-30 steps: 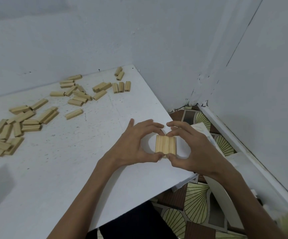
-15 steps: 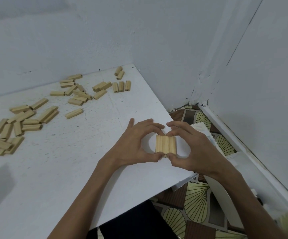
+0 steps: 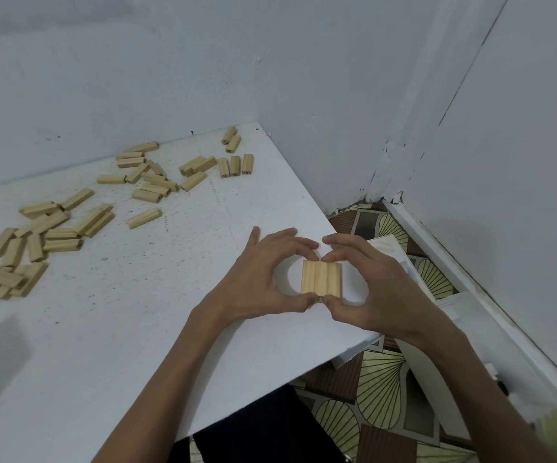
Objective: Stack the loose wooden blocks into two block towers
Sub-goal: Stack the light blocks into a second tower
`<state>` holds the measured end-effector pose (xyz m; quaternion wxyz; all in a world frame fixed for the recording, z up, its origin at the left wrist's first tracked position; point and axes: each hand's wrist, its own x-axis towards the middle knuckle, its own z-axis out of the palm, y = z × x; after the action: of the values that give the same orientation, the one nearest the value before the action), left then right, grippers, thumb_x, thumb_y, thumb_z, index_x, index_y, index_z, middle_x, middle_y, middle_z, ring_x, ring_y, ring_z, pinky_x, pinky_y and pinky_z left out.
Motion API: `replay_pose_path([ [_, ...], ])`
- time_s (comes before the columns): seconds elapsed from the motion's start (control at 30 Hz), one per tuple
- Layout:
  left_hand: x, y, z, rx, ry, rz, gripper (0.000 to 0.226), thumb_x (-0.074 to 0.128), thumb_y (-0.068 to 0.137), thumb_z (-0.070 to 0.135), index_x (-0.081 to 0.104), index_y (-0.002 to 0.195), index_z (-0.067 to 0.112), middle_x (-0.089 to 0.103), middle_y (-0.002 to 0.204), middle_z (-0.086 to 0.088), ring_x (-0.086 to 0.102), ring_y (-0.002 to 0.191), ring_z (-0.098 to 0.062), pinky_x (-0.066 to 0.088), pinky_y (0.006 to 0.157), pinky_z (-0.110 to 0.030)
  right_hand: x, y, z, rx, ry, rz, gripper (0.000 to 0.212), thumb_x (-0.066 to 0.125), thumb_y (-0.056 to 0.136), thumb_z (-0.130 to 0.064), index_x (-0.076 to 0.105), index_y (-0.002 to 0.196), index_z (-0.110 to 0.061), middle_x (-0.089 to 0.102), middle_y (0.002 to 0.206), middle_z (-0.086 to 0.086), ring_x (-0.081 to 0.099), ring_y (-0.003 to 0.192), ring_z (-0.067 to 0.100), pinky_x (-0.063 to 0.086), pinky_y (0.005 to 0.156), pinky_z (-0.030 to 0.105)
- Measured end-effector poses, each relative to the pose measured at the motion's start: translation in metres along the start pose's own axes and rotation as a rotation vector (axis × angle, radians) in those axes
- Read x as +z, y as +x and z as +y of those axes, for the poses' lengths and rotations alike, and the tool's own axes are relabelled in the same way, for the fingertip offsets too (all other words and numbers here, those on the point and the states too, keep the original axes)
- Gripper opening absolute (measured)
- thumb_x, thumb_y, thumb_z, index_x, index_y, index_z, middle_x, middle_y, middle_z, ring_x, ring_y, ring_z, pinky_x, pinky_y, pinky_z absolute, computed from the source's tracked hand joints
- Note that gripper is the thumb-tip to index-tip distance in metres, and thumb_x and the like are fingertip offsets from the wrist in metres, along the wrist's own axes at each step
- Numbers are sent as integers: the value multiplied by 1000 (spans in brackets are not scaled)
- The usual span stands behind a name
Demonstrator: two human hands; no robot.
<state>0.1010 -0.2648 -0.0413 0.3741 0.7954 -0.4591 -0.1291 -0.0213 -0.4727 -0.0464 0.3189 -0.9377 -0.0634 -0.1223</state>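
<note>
Left hand (image 3: 253,279) & right hand (image 3: 374,289) both pinch the row of blocks (image 3: 321,278) by its ends, nr the table (image 3: 136,329) edge. Risk: uneven squeeze skews the row, or a nudge tips it off. Loose blocks (image 3: 150,182) lie well apart.

Looks like a corner of somebody's home to us

We see plain painted walls (image 3: 303,78) with chipped paint (image 3: 385,197) low in the corner, a leaf-pattern floor (image 3: 380,389), and a scuffed white table (image 3: 120,329) with wooden blocks (image 3: 53,225) scattered around.
</note>
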Motion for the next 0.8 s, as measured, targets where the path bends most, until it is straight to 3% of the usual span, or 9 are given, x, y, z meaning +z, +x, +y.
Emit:
replay_pose_path([
  [0.1,1,0,0,-1,-3,3,62,79,70,57,63,125,34,55,142,26,28,151,-1,2,124,-64,0,0,0,5,-7,-3,60,74,75,-52,60,124,-20,47,147,-13,50,128,2,47,99,21],
  [0.27,1,0,1,-13,2,1,62,80,70,55,63,125,32,56,142,24,29,151,-2,2,124,-64,1,1,0,21,-17,-25,61,75,74,-51,60,125,-21,48,147,-13,47,128,-2,35,100,7],
  [0.53,2,0,-2,-8,4,4,64,80,71,57,63,127,33,57,142,24,29,150,-1,2,124,-65,2,0,1,3,-13,-9,60,74,75,-50,58,125,-22,50,146,-11,52,128,5,44,101,20],
  [0.8,-1,-2,-4,-10,6,21,77,76,70,67,56,137,35,52,146,25,28,150,2,3,125,-63,-1,-1,-2,9,5,-18,73,76,79,-52,46,140,-25,45,149,-13,46,133,2,44,103,19],
])
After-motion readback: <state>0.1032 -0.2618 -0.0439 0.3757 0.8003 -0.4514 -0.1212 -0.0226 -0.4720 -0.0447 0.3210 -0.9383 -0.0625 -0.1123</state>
